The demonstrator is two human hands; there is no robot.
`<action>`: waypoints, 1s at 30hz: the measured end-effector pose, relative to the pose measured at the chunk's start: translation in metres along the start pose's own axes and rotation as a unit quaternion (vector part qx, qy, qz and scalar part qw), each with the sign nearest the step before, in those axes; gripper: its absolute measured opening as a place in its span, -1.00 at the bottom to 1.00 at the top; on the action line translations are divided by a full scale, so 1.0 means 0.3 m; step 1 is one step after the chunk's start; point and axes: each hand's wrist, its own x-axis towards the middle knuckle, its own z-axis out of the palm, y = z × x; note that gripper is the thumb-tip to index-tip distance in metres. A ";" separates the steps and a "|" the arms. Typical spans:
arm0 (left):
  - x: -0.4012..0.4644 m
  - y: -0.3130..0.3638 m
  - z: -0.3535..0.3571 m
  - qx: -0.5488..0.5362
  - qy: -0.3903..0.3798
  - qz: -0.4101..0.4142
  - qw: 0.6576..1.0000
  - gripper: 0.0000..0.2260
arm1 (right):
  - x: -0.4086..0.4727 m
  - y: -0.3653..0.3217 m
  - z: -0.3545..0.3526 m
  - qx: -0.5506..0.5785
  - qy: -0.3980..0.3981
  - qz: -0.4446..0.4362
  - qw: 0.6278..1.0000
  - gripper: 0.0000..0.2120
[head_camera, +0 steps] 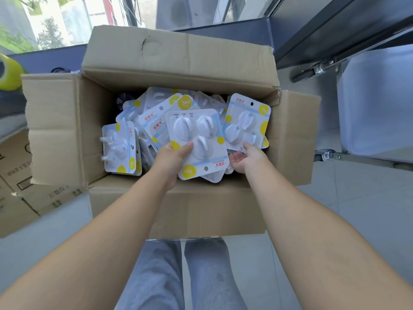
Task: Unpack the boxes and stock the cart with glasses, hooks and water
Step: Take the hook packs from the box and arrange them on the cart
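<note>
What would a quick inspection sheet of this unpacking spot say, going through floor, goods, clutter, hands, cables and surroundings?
Surface: pale tiled floor; the open cardboard box stands on it, flaps spread.
Job's things: the box holds a loose heap of hook packs, each card carrying three white hooks. One hook pack is lifted above the heap; a second pack leans at the right.
Clutter: flattened printed cartons at left; a yellow-green object behind the left flap.
Hands: left hand grips the lifted pack by its lower left corner; right hand pinches the second pack's lower edge.
Cables: nothing seen.
Surroundings: window ahead; metal frame with a caster at right.
</note>
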 end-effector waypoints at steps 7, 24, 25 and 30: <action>-0.010 0.066 -0.033 0.018 -0.035 -0.010 0.999 -0.81 | -0.032 -0.009 0.010 0.047 -0.036 -0.084 0.995 -0.75; -0.295 0.336 -0.087 0.244 -0.150 -0.102 0.953 -0.89 | -0.486 -0.113 -0.164 -0.517 -0.263 -0.331 0.744 -0.78; -0.311 0.343 -0.076 0.255 -0.157 -0.103 0.948 -0.89 | -0.500 -0.108 -0.156 -0.536 -0.256 -0.340 0.729 -0.76; -0.371 0.333 -0.028 0.268 -0.194 -0.094 0.939 -0.83 | -0.518 -0.062 -0.148 -0.558 -0.237 -0.353 0.712 -0.73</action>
